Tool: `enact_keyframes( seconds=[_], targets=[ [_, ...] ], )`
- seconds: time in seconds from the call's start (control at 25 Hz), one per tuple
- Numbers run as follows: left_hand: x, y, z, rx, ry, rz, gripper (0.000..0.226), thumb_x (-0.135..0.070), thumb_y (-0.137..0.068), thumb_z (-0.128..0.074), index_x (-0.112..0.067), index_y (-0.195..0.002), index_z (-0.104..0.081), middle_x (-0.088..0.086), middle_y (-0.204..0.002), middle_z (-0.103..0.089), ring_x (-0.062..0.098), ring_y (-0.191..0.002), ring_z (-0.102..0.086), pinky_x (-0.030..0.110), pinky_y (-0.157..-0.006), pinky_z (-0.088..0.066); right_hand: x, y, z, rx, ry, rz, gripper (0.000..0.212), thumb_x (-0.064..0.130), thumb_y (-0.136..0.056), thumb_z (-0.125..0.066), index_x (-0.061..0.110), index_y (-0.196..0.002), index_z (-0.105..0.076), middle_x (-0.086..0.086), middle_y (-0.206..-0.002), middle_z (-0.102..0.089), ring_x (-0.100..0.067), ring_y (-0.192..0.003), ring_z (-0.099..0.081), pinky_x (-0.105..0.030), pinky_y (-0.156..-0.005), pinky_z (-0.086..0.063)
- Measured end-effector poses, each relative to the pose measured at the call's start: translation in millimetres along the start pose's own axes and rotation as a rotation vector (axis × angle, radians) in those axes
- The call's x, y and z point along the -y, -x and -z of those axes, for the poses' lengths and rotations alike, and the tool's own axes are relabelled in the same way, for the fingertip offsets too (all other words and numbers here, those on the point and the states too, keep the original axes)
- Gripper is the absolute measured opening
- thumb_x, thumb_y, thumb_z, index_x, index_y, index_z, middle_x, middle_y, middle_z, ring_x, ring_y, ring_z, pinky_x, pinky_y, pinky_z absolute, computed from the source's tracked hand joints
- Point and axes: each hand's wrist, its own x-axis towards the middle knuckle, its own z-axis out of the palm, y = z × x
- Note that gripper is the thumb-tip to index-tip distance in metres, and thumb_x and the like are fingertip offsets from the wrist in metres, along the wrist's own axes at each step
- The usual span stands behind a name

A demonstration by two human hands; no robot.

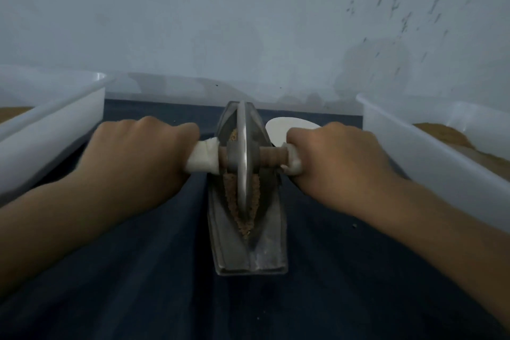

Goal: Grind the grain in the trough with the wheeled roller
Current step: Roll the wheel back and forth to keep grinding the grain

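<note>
The trough [265,254] lies in the middle of the view on a dark blue cloth [138,270], with its long axis running from 12 to 6 o'clock. It is dull grey metal, boat-shaped, narrowing to a point at the far end and squared off at the near end, with a V-shaped groove down its length. Coarse brown grain [245,225] lines the groove, gritty and crumbly, tapering towards 6 o'clock.

The wheeled roller [244,146] stands upright in the groove near the far half of the trough, a thin, smooth metal disc set edge-on to the camera. Its brown axle [269,159] runs crosswise from 9 to 3 o'clock.

The left hand [138,157] curls round the 9 o'clock handle, which is wound in white wrapping [202,159]. The right hand [336,163] curls round the 3 o'clock handle in the same way, knuckles up.

A translucent white plastic bin [55,119] sits at 9 o'clock and another bin [414,152] at 3 o'clock, each holding brown material. A flat white round thing [287,125] shows just beyond the right hand. A pale, scuffed wall [220,22] rises at 12 o'clock.
</note>
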Motion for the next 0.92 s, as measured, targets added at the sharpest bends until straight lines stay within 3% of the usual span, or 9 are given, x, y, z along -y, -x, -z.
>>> enact_keyframes(
  seconds=[0.12, 0.28, 0.44, 0.56, 0.68, 0.76, 0.84, 0.92],
  targets=[
    [12.7, 10.2, 6.8, -0.016, 0.044, -0.050, 0.027, -0.050, -0.067, -0.058, -0.032, -0.076, -0.040, -0.005, -0.055, -0.045, 0.031, -0.045, -0.053, 0.031, -0.044, -0.043, -6.4, 15.2, 11.0, -0.015, -0.040, 0.035, 0.026, 0.043, -0.064, -0.063, 0.029, -0.070, -0.043, 0.015, -0.053, -0.014, -0.015, -0.040, -0.020, -0.016, -0.048, -0.010],
    [0.7, -27.0, -17.9, -0.005, -0.088, 0.016, 0.023, -0.040, -0.073, -0.068, -0.031, -0.072, -0.048, -0.002, -0.058, -0.045, 0.026, -0.047, -0.050, 0.025, -0.046, -0.025, -4.2, -19.3, -28.5, 0.124, 0.052, -0.077, 0.025, 0.039, -0.076, -0.064, 0.027, -0.070, -0.043, 0.008, -0.056, -0.036, -0.023, -0.050, -0.041, -0.022, -0.047, -0.019],
    [-1.2, -66.1, -45.3, 0.214, 0.107, 0.208, 0.009, -0.037, -0.086, -0.061, -0.030, -0.092, -0.061, 0.002, -0.085, -0.060, 0.029, -0.077, -0.060, 0.035, -0.059, -0.037, -3.8, -69.9, -54.1, 0.136, 0.090, -0.094, 0.013, 0.029, -0.081, -0.070, 0.025, -0.083, -0.057, 0.001, -0.063, -0.042, -0.025, -0.058, -0.047, -0.024, -0.048, -0.026],
    [-3.7, -49.1, -32.3, 0.247, 0.160, 0.194, 0.009, -0.036, -0.084, -0.061, -0.031, -0.091, -0.057, -0.003, -0.081, -0.055, 0.024, -0.072, -0.054, 0.034, -0.061, -0.037, -0.6, -60.2, -40.3, 0.151, 0.076, -0.059, 0.014, 0.028, -0.081, -0.069, 0.026, -0.084, -0.056, 0.000, -0.070, -0.053, -0.027, -0.062, -0.054, -0.027, -0.049, -0.030],
    [1.4, -24.8, -0.4, 0.276, 0.097, 0.076, 0.016, -0.044, -0.074, -0.060, -0.038, -0.085, -0.050, -0.011, -0.070, -0.044, 0.018, -0.063, -0.048, 0.030, -0.057, -0.037, -0.5, -16.4, -15.8, 0.116, 0.004, -0.030, 0.026, 0.036, -0.078, -0.064, 0.024, -0.072, -0.041, 0.010, -0.058, -0.039, -0.017, -0.049, -0.040, -0.023, -0.046, -0.020],
    [5.7, -18.0, 19.2, 0.273, 0.027, 0.008, 0.023, -0.051, -0.065, -0.056, -0.043, -0.086, -0.050, -0.014, -0.065, -0.042, 0.009, -0.054, -0.042, 0.024, -0.049, -0.032, -1.8, 8.0, 0.3, 0.050, -0.051, -0.020, 0.022, 0.043, -0.071, -0.055, 0.027, -0.067, -0.041, 0.013, -0.051, -0.024, -0.018, -0.040, -0.032, -0.018, -0.046, -0.014],
    [6.5, -21.5, 24.5, 0.279, -0.051, -0.036, 0.025, -0.053, -0.062, -0.053, -0.046, -0.087, -0.050, -0.015, -0.062, -0.040, 0.002, -0.050, -0.033, 0.020, -0.045, -0.022, -4.5, 15.2, -1.3, 0.055, -0.089, -0.037, 0.017, 0.048, -0.067, -0.045, 0.032, -0.066, -0.045, 0.014, -0.049, -0.025, -0.021, -0.038, -0.037, -0.016, -0.045, -0.016],
    [4.7, -35.9, 15.3, 0.277, -0.061, -0.040, 0.021, -0.051, -0.068, -0.055, -0.044, -0.088, -0.053, -0.013, -0.064, -0.041, 0.009, -0.053, -0.042, 0.022, -0.048, -0.029, -6.3, 5.5, -19.8, 0.081, -0.084, -0.089, 0.017, 0.046, -0.070, -0.050, 0.031, -0.065, -0.043, 0.012, -0.051, -0.027, -0.017, -0.039, -0.031, -0.017, -0.046, -0.016]
  ],
)
